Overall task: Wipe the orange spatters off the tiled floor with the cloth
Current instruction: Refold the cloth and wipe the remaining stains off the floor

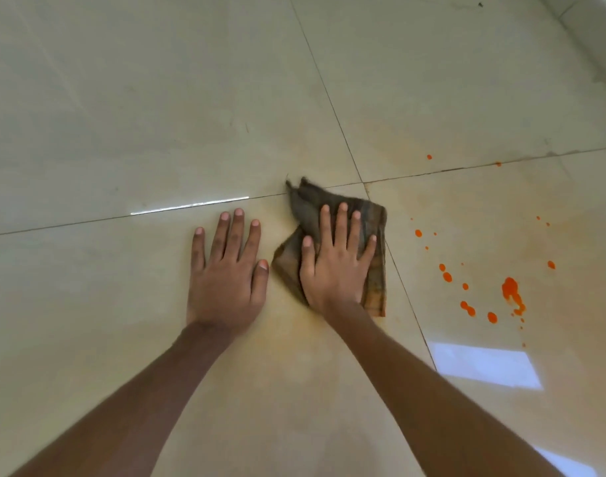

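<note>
A brown-grey cloth [375,218], stained orange along its right edge, lies crumpled on the beige tiled floor [157,98] near a crossing of grout lines. My right hand [336,266] presses flat on the cloth with fingers spread. Beside it, my left hand [226,273] rests flat on the bare tile, fingers apart, holding nothing. Orange spatters [511,290] dot the tile to the right of the cloth, apart from it, with smaller drops [418,233] closer in. A faint orange smear tints the tile around and below my hands.
Grout lines [432,172] cross just above the cloth. A wall base [590,36] runs along the far right corner. Bright window reflections [484,368] lie on the tile at the lower right. One tiny dark speck [480,4] sits far back.
</note>
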